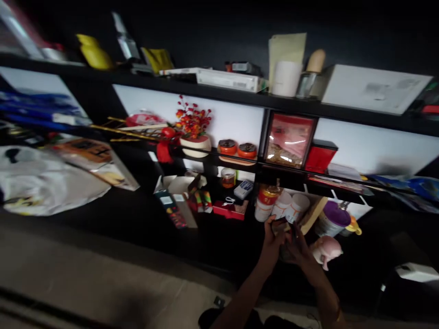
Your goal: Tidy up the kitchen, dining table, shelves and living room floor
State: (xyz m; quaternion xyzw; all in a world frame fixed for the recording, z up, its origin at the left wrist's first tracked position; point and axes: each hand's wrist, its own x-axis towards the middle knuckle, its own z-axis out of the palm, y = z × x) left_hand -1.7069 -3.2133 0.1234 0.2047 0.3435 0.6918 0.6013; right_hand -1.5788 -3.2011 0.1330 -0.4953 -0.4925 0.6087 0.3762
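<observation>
My left hand (272,235) and my right hand (298,244) are close together over the black counter, fingers curled around a small dark object (281,226) with a paler patch on it. Dim light and blur hide its kind. Right behind them stand several white canisters (297,208), one with a red and gold container (269,194) over it. A cardboard piece (313,214) leans beside these. To the right of my right hand sits a pink rounded item (327,249), in front of a tin with a purple lid (332,214).
Left of my hands are a red box (231,209), a small blue-and-white pack (243,188), a glass jar (228,177) and an open carton (174,201). Above runs a shelf with a potted red-berry plant (195,144) and a framed picture (290,139). A white bag (51,187) lies far left.
</observation>
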